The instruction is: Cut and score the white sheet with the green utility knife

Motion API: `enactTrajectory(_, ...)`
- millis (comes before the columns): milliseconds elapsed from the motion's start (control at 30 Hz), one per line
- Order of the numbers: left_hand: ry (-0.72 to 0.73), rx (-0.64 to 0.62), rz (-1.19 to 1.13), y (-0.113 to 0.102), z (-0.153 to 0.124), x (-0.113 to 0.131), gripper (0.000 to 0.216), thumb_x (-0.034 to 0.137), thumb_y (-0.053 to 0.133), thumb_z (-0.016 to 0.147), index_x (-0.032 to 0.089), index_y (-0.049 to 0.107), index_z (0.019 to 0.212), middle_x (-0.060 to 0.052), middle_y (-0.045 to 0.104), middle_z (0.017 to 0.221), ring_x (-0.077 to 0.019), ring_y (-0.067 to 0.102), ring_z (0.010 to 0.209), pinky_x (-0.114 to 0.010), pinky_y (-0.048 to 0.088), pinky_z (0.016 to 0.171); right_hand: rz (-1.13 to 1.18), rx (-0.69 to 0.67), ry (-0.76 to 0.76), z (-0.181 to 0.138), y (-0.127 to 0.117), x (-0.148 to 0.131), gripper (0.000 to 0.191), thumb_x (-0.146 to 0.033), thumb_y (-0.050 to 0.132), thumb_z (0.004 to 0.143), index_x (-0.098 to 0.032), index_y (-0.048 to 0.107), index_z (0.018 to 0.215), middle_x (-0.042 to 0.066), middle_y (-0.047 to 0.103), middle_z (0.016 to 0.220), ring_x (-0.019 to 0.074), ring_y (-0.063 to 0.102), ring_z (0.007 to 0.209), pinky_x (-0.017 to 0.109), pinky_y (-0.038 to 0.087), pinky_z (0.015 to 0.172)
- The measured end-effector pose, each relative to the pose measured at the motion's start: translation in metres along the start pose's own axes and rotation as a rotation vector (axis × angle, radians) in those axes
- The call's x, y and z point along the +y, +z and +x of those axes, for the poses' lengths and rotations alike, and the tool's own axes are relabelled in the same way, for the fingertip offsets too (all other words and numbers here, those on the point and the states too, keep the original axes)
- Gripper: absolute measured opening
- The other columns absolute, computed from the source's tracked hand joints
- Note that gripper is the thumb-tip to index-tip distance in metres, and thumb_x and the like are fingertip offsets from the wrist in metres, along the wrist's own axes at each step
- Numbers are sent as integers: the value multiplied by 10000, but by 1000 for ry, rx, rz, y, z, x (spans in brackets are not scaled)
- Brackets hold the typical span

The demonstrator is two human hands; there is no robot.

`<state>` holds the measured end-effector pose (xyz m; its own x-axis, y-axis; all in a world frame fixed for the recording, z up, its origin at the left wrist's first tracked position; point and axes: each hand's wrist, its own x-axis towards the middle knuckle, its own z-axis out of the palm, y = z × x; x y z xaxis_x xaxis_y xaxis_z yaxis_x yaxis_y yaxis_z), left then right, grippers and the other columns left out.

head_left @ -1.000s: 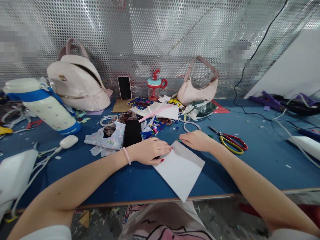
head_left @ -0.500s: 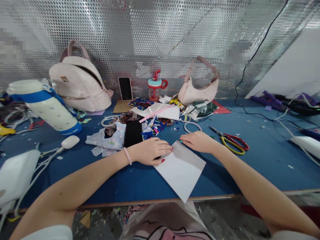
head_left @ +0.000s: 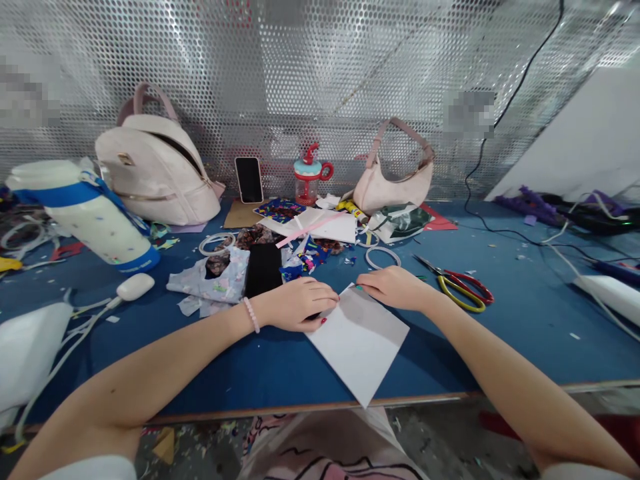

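White paper sheet (head_left: 361,340) is lying on the blue felt surface (head_left: 525,320), its near corner hanging just over the front edge. The left hand (head_left: 295,305) is pressing flat on the sheet's far-left edge, fingers together and stretched along it. The right hand (head_left: 395,288) is resting on the far corner, its fingers curled down onto the paper; whether they are pinching the edge is hard to tell from here. Just right of that hand, red and yellow scissors (head_left: 457,287) are lying open. Beyond the left hand a black cloth (head_left: 264,268) and a floral fabric scrap (head_left: 215,280) are lying side by side. Farther back, a phone (head_left: 249,179) is leaning upright, with a pink backpack (head_left: 155,170) to its left and a pink handbag (head_left: 393,183) to its right.
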<state>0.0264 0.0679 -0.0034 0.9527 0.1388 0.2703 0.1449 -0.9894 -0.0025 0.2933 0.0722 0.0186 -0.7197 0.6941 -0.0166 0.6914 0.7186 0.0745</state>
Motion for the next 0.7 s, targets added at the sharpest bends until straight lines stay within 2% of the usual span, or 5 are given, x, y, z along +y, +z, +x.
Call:
enactTrajectory(200, -54, 68, 17, 4, 1, 0, 199, 161, 459, 893, 153, 602, 1032, -93, 671, 1085, -202, 597, 1026, -343, 424, 921, -14, -6, -3, 1, 3, -4, 195, -241, 399, 944, -202, 581, 1000, 37, 704, 823, 146, 622, 672, 244, 263, 552)
enactTrajectory(367, -39, 52, 34, 6, 0, -1, 240, 163, 432, 922, 151, 605, 1087, -88, 671, 1128, -197, 596, 1057, -344, 418, 924, -22, -11, 25, 1, 2, -7, 274, -250, 391, 948, -223, 560, 1162, 45, 718, 829, 161, 651, 694, 232, 304, 556)
enactTrajectory(533, -54, 45, 8, 6, -1, -2, 274, 162, 430, 913, 159, 614, 1116, -98, 664, 1153, -198, 588, 1093, -341, 429, 927, 12, -8, 11, 2, 1, -8, 287, -250, 402, 943, -239, 574, 1172, 50, 726, 948, 161, 666, 750, 228, 355, 586)
enactTrajectory(700, -59, 28, -23, 5, 0, -2, 299, 161, 411, 911, 154, 604, 1139, -103, 642, 1208, -209, 571, 1133, -350, 430, 940, 22, -17, 21, 1, 1, -8, 296, -279, 394, 947, -233, 576, 1176, 53, 727, 906, 172, 668, 758, 231, 357, 581)
